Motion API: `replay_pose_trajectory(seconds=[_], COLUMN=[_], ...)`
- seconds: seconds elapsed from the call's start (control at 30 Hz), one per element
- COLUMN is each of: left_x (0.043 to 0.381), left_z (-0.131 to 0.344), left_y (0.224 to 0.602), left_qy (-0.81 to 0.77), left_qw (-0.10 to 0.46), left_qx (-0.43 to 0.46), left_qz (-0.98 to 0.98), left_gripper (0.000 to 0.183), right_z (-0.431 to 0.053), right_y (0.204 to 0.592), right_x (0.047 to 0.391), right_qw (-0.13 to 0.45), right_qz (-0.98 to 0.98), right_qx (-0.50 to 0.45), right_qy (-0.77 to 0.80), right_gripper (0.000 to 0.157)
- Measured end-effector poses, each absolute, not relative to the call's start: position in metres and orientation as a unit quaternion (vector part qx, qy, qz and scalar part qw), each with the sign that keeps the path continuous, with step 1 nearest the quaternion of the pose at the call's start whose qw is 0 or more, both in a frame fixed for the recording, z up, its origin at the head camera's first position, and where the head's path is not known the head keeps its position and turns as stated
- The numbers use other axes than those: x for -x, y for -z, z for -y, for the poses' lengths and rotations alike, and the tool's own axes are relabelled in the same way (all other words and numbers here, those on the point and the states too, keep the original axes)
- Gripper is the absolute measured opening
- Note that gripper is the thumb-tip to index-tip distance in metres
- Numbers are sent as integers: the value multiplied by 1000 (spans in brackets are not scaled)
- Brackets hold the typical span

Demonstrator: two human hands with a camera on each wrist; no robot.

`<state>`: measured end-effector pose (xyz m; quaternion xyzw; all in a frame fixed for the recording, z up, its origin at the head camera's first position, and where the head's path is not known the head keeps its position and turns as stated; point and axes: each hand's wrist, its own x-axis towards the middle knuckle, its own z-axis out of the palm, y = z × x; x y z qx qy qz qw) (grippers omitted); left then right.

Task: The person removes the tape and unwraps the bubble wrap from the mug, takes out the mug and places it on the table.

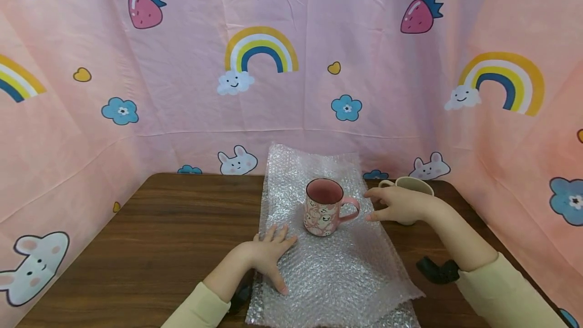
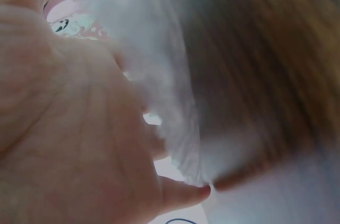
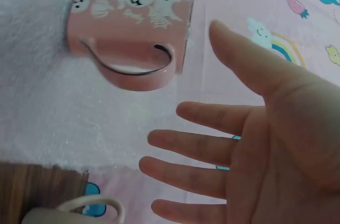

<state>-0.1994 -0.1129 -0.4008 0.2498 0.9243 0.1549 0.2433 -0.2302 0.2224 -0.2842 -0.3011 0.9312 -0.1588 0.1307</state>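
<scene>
A pink mug (image 1: pixel 321 214) with a ghost pattern stands upright on a sheet of bubble wrap (image 1: pixel 328 277), its handle toward the right. My left hand (image 1: pixel 271 254) lies with spread, straight fingers on the wrap's left part, just left of the mug. To the right of the handle hovers my right hand (image 1: pixel 398 204), fingers extended and nothing in its grasp. In the right wrist view the pink mug (image 3: pixel 127 27) is apart from those fingers. A cream mug (image 1: pixel 413 185) stands behind my right hand, which partly hides it.
The bubble wrap reaches from the near edge of the brown wooden table (image 1: pixel 182 227) to its back. A dark strap-like piece (image 1: pixel 438 271) sits by the right wrist. Patterned pink cloth (image 1: pixel 182 54) hangs around the back and sides.
</scene>
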Motion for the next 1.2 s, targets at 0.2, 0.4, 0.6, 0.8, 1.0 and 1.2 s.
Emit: replay_pose_trajectory(seconds=[0.2,0.4,0.6,0.8,1.0,1.2], left_x=[199,198,198,198,199,199], left_z=[114,114,114,113,114,114], left_y=[400,400,400,400,401,402], left_qy=[-158,-160,-161,-159,-156,-159], left_qw=[242,242,243,241,237,238], left_qx=[-251,-251,-253,-253,-252,-252], left_qz=[-924,-923,-923,-924,-925,-925], left_gripper=[115,114,114,114,114,114], right_z=[-216,-208,-202,-199,-197,-195], right_y=[282,293,312,328,340,350], right_x=[235,242,250,254,254,253], right_qw=[103,74,35,21,29,40], right_qz=[-925,-926,-926,-922,-909,-901], right_qx=[307,267,239,233,210,170], right_qy=[201,257,288,308,358,398], right_gripper=[61,57,51,54,56,49])
